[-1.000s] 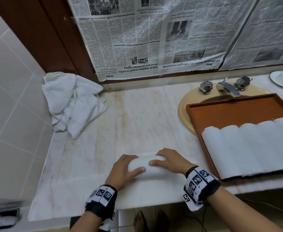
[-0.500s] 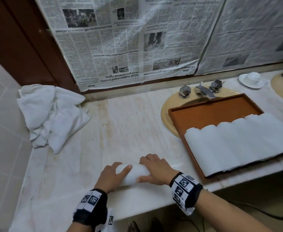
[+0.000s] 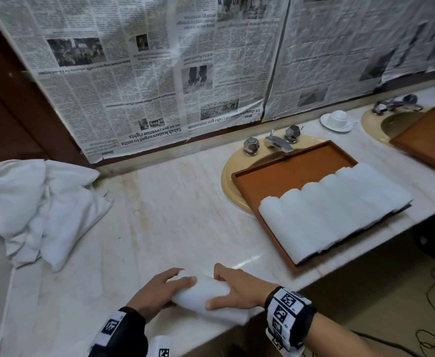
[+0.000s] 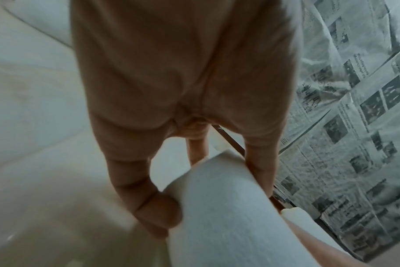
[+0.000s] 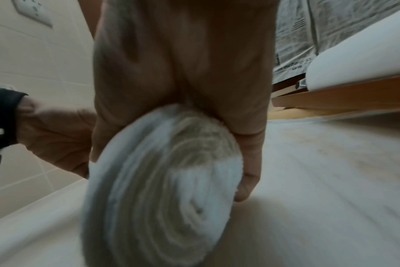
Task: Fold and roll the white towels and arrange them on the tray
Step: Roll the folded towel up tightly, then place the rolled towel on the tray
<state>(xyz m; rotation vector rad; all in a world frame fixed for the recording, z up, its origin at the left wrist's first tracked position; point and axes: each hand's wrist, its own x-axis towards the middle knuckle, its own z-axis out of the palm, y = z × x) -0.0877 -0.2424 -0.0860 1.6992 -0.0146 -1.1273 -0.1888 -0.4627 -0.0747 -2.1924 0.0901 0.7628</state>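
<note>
Both hands curled round rolled white terry towel (image 3: 201, 292): my left hand (image 3: 157, 292) far end, my right hand (image 3: 233, 289) spiral end. Keep squeeze even, tail tucked under.

Right hand (image 5: 183, 72) around rolled towel (image 5: 162, 189)

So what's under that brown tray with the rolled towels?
A yellow sink lies under the tray, its rim showing at left and back. The basin is mostly covered, so its contents cannot be seen.
</note>
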